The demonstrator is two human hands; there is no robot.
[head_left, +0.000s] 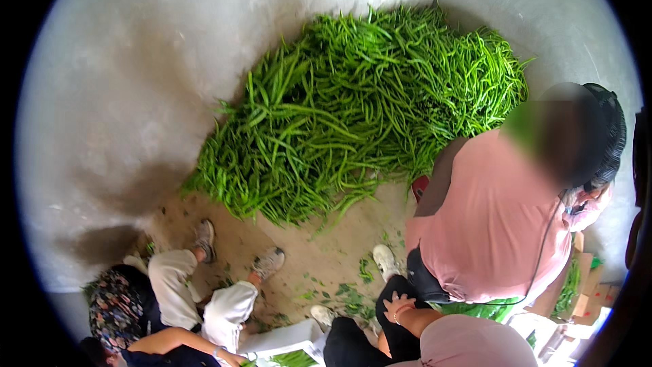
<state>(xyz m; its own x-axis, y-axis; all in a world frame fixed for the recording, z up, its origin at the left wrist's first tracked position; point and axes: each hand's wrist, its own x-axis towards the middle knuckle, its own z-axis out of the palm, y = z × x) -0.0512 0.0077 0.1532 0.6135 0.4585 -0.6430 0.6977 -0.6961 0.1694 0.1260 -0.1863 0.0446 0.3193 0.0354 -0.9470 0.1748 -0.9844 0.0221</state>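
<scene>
My right hand (397,309) rests on my right knee (401,295), palm down with its fingers spread and holding nothing. There is a bracelet on its wrist, and a light pink sleeve (475,343) covers the upper arm. My left hand does not show. Between my black trouser legs a small strip of skin is visible, too little to name. Ahead, a large heap of long green chili peppers (367,102) lies on the floor against the grey wall. Close to my left leg, a white box (285,341) holds more green peppers (295,359).
At my right, a person in a pink top (496,224) and dark cap leans close. Another person in white trousers (227,312) sits at the lower left, one hand by the white box. Cardboard boxes (591,299) stand far right. Leaf scraps (346,295) litter the floor.
</scene>
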